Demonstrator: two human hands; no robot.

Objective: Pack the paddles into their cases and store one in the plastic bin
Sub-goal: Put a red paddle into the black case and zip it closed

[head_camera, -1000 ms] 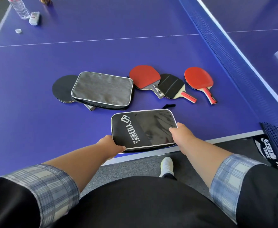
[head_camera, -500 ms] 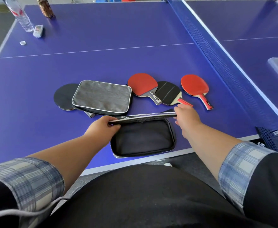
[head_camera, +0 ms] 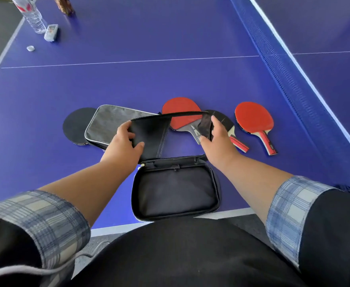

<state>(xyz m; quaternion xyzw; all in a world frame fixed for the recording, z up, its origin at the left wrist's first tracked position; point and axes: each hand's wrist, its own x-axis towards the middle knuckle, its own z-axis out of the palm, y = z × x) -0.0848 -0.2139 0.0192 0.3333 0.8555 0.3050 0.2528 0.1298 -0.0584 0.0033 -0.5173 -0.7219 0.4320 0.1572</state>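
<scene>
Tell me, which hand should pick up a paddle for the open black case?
Probably the right hand: it grips the right edge of the lid, next to the middle red paddle and the black paddle beside it. The left hand, nearer the grey case, can hold the lid up.

Paddles: 4. From the left: black paddle (head_camera: 74, 125), part under a case; red paddle (head_camera: 180, 112); second black paddle (head_camera: 224, 121); second red paddle (head_camera: 252, 119).
Cases: 2. Grey case (head_camera: 112, 123) at left; black case (head_camera: 176, 191) at the near edge.
Bottles: 2, far left. Clear bottle (head_camera: 34, 17), brown bottle (head_camera: 64, 6).
Loose cap (head_camera: 30, 48): 1.
Small white item (head_camera: 51, 32): 1.
</scene>
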